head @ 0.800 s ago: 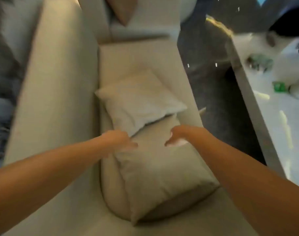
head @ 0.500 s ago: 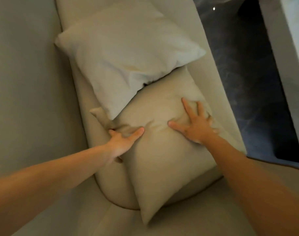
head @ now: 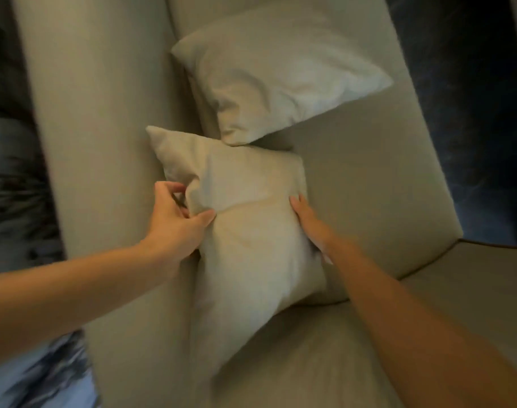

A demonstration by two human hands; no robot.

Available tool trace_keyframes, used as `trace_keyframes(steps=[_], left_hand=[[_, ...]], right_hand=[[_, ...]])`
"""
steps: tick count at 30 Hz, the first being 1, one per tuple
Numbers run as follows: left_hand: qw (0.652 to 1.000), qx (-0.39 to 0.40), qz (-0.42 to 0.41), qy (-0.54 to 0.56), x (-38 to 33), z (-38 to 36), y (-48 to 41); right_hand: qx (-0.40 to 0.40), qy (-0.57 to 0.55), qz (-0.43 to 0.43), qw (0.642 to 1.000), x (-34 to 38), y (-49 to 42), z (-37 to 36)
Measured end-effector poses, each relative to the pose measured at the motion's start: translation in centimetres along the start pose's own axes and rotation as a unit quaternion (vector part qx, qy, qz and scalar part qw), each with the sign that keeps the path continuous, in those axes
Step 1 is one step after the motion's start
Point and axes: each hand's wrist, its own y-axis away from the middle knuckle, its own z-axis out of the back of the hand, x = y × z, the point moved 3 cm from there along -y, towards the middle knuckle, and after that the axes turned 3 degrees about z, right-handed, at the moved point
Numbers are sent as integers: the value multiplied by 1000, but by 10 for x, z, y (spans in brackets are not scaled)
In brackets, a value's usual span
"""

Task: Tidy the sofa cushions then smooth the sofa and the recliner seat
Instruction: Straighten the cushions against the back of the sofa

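No brand, label or writing is being shown on any fabric surface in the head view.

A beige square fabric cushion (head: 251,231) is being held between two bare hands, propped on edge and leaning toward the sofa's padded backrest (head: 104,128). The left hand (head: 177,222) is being closed on the cushion's backrest-side edge: the thumb is being pressed across the front face, the fingers (head: 170,188) are being curled round behind a gathered fold, and the cloth is being pinched between them. The right hand (head: 310,225) is being kept flat and open against the cushion's opposite edge, fingers extended together and touching the fabric, nothing being gripped.

Just beyond the beige cushion, a paler off-white square cushion (head: 275,75) is being rested on the beige upholstered sofa seat (head: 369,187), its lowest corner touching the beige cushion's top edge. The beige cushion's lower corner is being overlapped onto a nearer seat section (head: 310,363). To the far side of the seat from the cushion, dark marbled flooring (head: 472,113) is being shown; its pattern is blurred.
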Motion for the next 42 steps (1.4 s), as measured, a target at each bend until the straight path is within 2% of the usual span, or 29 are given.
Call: trace_keyframes(steps=[2,4,6,9,11,14,17,20,23,25,30,33,35,39,42], left_hand=[[1000,12,-15,-6,0,27,10],[999,43,-27,-17,-5,39,13],[983,24,-132,-125,-23,40,8],[910,23,-337,-240,-71,9,-4],[891,35,-372,-258,-99,-26,-27],[919,20,-298,-257,-129,-76,-88],[956,-18,-140,-256,-134,-110,-158],[972,-64,7,-224,-113,-121,-218],[989,2,91,-118,-77,-126,-259],[996,43,59,-55,-67,-130,-270],[996,-3,-50,-73,-116,-113,-262],[980,-43,-129,-146,-184,-77,-254],[952,-79,-177,-239,-228,-48,-248],[900,-153,-176,-367,-276,11,-237],[896,-180,-142,-381,-268,48,-228]], right_hand=[[10,-48,-17,999,6,0,-44],[-8,-64,-28,997,9,-4,-59],[0,-51,-52,997,10,-5,-48],[11,30,-78,996,25,-10,-2],[-44,69,-33,996,53,-30,38],[-174,130,76,973,111,-66,98],[-271,232,151,922,157,-106,145],[-269,303,122,906,172,-151,159],[-217,293,106,925,145,-192,150],[-214,244,116,939,124,-202,148],[-203,128,105,965,132,-192,151],[-178,9,97,979,163,-189,130],[-154,-56,82,983,193,-191,105],[-99,-134,86,982,269,-198,20],[-45,-121,140,982,322,-189,-50]])
